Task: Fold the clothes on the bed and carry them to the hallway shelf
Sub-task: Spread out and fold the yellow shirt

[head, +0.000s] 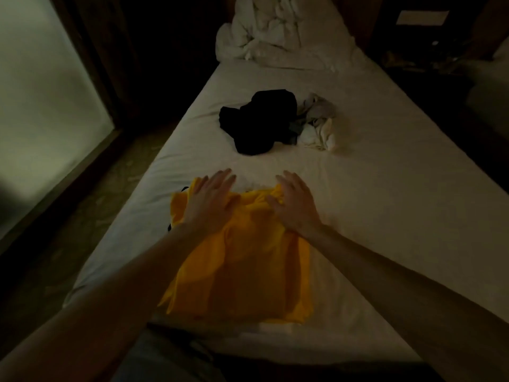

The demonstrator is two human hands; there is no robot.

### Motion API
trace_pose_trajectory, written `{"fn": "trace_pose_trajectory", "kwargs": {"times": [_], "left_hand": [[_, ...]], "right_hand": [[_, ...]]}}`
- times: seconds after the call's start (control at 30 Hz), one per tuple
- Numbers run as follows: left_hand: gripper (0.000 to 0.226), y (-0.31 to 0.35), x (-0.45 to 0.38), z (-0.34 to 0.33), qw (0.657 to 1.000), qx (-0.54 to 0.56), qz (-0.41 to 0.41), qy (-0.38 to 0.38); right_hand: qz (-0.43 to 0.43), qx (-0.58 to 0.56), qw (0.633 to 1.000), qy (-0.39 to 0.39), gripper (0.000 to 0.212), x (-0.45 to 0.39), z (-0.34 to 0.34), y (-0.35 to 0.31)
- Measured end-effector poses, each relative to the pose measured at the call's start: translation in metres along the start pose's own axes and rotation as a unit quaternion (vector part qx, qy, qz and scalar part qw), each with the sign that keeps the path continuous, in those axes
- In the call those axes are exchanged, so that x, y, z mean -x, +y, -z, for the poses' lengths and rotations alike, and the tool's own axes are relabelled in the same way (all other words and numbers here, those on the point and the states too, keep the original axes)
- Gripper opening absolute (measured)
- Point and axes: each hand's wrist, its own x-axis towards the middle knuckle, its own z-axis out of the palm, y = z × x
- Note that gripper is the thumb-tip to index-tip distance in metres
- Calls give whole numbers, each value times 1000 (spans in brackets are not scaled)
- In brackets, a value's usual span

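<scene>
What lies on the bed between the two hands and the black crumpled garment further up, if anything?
Nothing visible. The left hand and right hand press flat on the yellow cloth garment; only bare white bed sheet separates them from the black crumpled garment.

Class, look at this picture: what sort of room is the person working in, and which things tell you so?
Most likely a bedroom. A bed with a white sheet fills the view, a crumpled white duvet lies at its far end, and loose clothes lie on it: a yellow garment under both hands and a black garment.
</scene>
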Motion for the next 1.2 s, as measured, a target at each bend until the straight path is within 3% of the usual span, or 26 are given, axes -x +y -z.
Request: {"fn": "trace_pose_trajectory", "kwargs": {"times": [0.1, 0.17, 0.33, 0.53, 0.67, 0.83, 1.2], "left_hand": [[67, 20, 10, -18, 981, -138, -82, -108], [77, 16, 18, -28, 974, -172, -85, -122], [83, -25, 26, -35, 974, -183, -88, -102], [80, -29, 21, -36, 978, -152, -90, -109], [74, -24, 3, -36, 979, -162, -94, -84], [78, -3, -37, -30, 980, -167, -93, -59], [79, 16, -166, -65, 992, -120, -28, -36]], "right_hand": [[91, 170, 980, -44, 84, 14, -15, -1], [109, 223, 966, -75, 92, 19, -17, 9], [101, 219, 966, -93, 91, 25, -17, 42], [84, 200, 971, -102, 85, 20, -14, 42], [17, 180, 981, -70, 76, 7, -1, 47], [-48, 183, 980, -55, 71, -18, 26, 69], [-67, 240, 968, -33, 68, -136, 57, 121]]}}
